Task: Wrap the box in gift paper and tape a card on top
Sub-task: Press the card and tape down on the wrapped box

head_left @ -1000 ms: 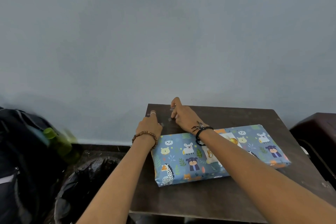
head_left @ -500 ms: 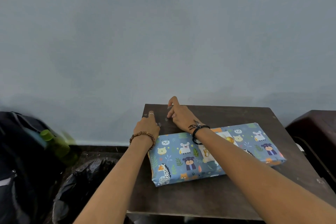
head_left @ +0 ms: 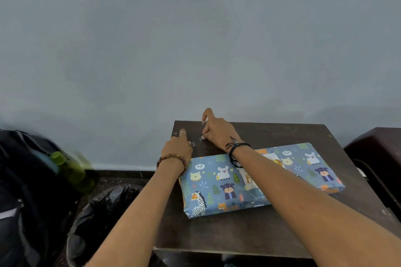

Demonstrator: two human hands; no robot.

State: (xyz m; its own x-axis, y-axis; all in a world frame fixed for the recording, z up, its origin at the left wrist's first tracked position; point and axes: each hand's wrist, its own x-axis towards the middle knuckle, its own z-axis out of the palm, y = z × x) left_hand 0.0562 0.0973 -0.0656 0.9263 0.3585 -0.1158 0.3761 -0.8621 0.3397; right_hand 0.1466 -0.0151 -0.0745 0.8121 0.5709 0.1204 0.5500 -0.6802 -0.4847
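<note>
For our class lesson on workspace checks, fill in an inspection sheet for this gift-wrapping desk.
Surface: dark wooden table, worn.
Job's things: wrapped box lying flat; card on top, partly hidden by the forearm; small clear tape pieces near the far edge.
Clutter: nothing seen.
Hands: left hand and right hand at the tape; grip unclear.
Cables: nothing seen.
Surroundings: grey wall, black backpack with green bottle, black bin bag.
</note>
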